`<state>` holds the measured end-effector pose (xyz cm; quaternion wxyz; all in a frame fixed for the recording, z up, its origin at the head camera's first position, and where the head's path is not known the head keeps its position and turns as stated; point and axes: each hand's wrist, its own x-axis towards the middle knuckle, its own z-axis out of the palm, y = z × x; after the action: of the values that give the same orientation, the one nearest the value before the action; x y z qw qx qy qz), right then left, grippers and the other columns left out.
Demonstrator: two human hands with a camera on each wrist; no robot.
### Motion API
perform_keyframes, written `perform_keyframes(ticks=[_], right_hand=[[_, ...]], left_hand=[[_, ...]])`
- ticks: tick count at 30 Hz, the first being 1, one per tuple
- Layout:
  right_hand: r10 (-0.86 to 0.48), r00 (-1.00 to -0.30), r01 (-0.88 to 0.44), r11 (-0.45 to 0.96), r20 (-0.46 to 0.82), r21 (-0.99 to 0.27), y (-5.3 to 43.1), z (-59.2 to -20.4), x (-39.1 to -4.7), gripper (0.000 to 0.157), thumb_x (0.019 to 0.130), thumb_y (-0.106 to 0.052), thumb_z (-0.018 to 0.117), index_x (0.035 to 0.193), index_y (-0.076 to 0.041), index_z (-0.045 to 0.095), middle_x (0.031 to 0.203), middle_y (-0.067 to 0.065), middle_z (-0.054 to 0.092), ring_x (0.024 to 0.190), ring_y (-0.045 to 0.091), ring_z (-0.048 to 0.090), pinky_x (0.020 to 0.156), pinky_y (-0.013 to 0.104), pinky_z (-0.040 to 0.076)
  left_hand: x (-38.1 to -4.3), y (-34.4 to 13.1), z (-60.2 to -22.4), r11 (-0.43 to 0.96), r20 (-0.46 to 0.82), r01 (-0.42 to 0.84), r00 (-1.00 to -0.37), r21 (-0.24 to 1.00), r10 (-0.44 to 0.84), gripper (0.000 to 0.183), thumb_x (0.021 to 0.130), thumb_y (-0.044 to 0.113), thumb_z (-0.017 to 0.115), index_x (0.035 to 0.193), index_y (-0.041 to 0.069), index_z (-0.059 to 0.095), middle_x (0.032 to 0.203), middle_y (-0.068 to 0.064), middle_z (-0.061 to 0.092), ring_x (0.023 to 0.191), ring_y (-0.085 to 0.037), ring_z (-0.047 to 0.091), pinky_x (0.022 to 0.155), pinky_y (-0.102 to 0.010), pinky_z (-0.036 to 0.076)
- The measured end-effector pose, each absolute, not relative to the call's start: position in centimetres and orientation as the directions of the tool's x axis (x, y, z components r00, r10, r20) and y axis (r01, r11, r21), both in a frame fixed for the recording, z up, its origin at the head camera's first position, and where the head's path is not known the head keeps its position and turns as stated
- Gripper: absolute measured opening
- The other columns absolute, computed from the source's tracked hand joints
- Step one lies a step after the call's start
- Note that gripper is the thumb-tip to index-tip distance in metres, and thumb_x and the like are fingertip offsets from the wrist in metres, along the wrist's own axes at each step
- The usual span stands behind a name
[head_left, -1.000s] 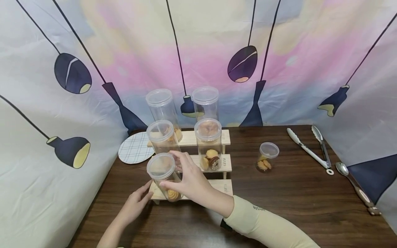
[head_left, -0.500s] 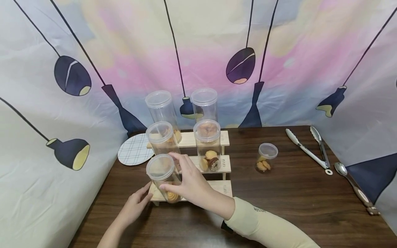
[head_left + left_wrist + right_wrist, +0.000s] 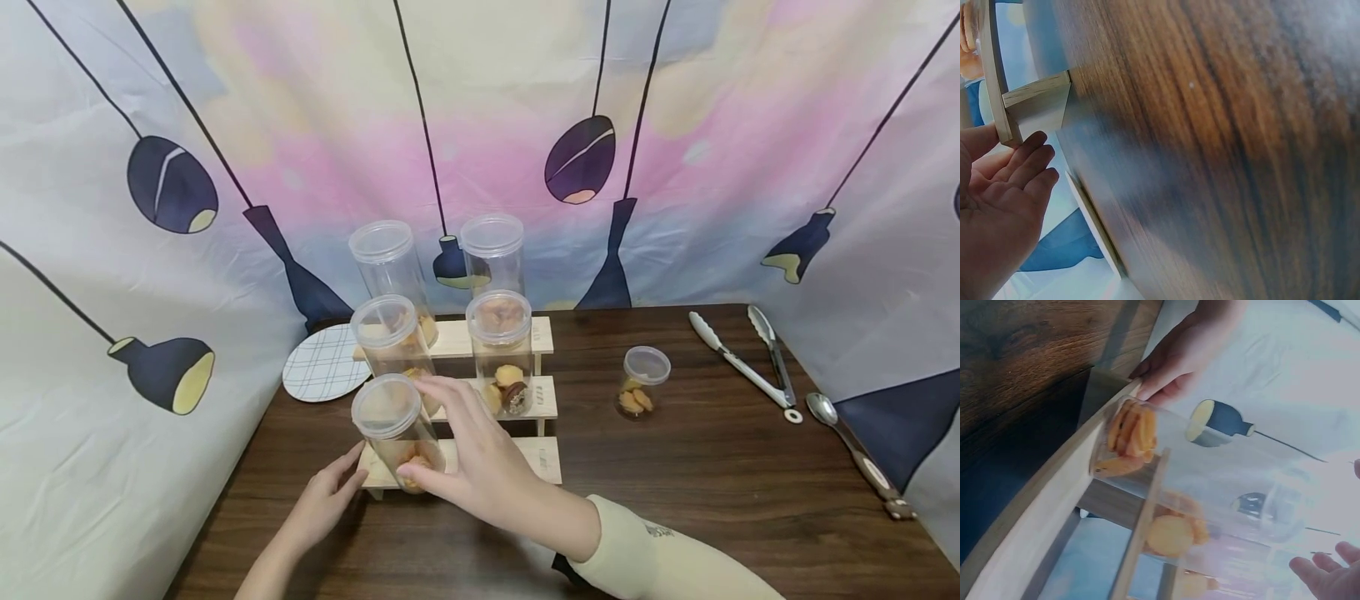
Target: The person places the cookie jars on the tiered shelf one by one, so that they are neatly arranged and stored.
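Observation:
My right hand (image 3: 487,458) is beside a tall clear lidded jar (image 3: 393,425) with cookies inside, on the lowest step of a wooden tiered stand (image 3: 536,458). In the right wrist view, the fingertips (image 3: 1316,575) are spread and apart from that jar, whose cookies (image 3: 1134,431) lie against its base. My left hand (image 3: 326,500) holds the left end of the lowest step. The left wrist view has the thumb on one side of the board (image 3: 1002,119) and fingers on the other. More tall jars stand behind, including one with mixed cookies (image 3: 501,358).
A small lidded jar of cookies (image 3: 641,383) stands on the dark wooden table (image 3: 675,500). Tongs (image 3: 750,375) and a long-handled spoon (image 3: 855,450) lie at the right. A checked plate (image 3: 326,367) lies left of the stand. A patterned cloth hangs behind.
My right hand has loosened from the front jar and moved slightly right, its fingers spreading. The jar stays on the step. My left hand keeps its place at the stand's end.

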<state>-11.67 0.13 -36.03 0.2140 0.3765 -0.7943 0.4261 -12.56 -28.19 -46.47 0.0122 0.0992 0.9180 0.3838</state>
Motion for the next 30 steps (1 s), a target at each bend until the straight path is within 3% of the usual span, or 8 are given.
perform_keyframes(ticks=[15,25,30], right_hand=[[-0.38,-0.525,-0.851,0.256,0.762,-0.459,4.0,-34.5,-8.9,0.059,0.089,-0.027,0.071,0.138,-0.009,0.046,0.135,0.004,0.049,0.123,0.018,0.049,0.1,0.031,0.042],[-0.343,-0.559,-0.829,0.271,0.755,-0.49,6.6,-35.0,-7.9,0.053,0.089,-0.023,0.071,0.135,-0.007,0.05,0.13,0.006,0.053,0.11,0.018,0.056,0.089,0.021,0.046],[-0.302,-0.576,-0.814,0.29,0.759,-0.503,7.9,-35.4,-8.4,0.048,0.091,-0.024,0.069,0.132,-0.006,0.053,0.125,0.006,0.055,0.105,0.019,0.057,0.085,0.022,0.047]], left_hand=[[-12.8,-28.3,-46.4,0.692,0.04,0.158,-0.982,0.704,0.184,0.051,0.101,0.023,0.053,0.143,-0.004,0.041,0.14,-0.027,0.044,0.129,-0.043,0.039,0.103,-0.059,0.032],[-12.6,-28.3,-46.5,0.697,0.05,0.166,-0.982,0.698,0.184,0.051,0.101,0.023,0.054,0.142,-0.003,0.043,0.139,-0.026,0.045,0.128,-0.042,0.041,0.102,-0.057,0.033],[-12.6,-28.3,-46.6,0.692,0.062,0.175,-0.981,0.701,0.186,0.05,0.1,0.022,0.054,0.142,-0.003,0.043,0.139,-0.026,0.046,0.128,-0.042,0.041,0.102,-0.058,0.033]])
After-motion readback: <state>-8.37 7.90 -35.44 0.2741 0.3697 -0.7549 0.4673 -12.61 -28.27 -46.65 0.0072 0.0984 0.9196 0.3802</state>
